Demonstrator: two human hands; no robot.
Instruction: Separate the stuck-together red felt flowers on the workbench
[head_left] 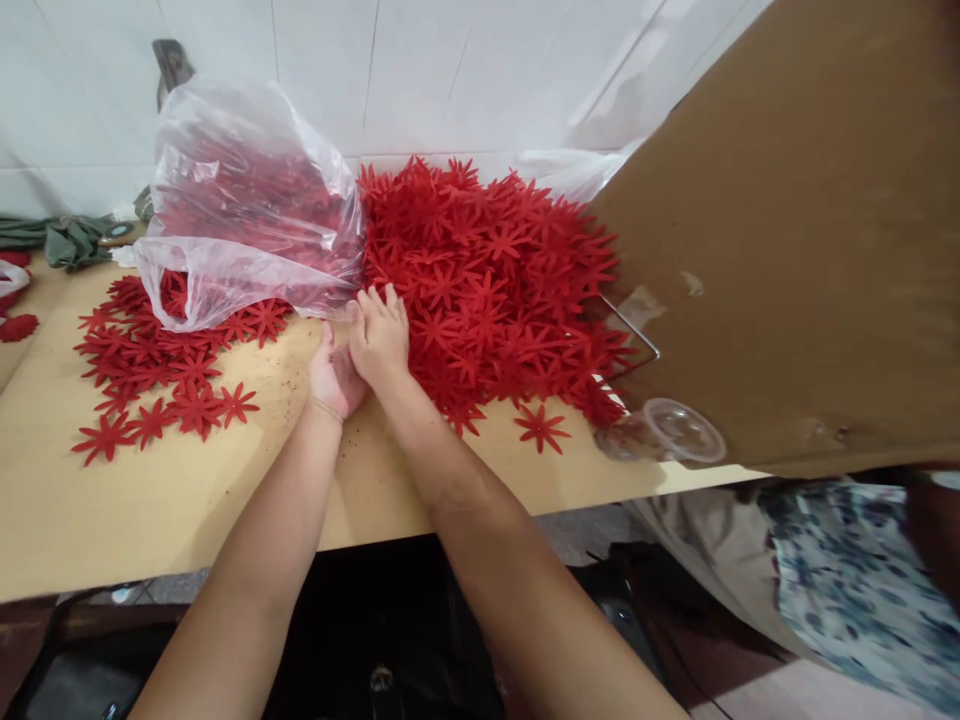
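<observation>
While the left hand and the right hand touch, red flower shapes cover much of the table

As both forearms reach over the table's near edge, one flower shape lies by itself to their right. Near it, a clear plastic container sits by a large brown panel. The left hand has its palm turned up and thumb raised, its fingers mostly hidden behind the right hand, whose fingers are extended and slightly parted (whether anything is held between the two, I cannot tell). To their left is a looser spread of flower shapes; just beside the right hand rises the main heap. A translucent plastic bag, full of red pieces, slumps beyond the hands, its lower corner near the right fingertips. Behind everything stands a white tiled wall.
</observation>
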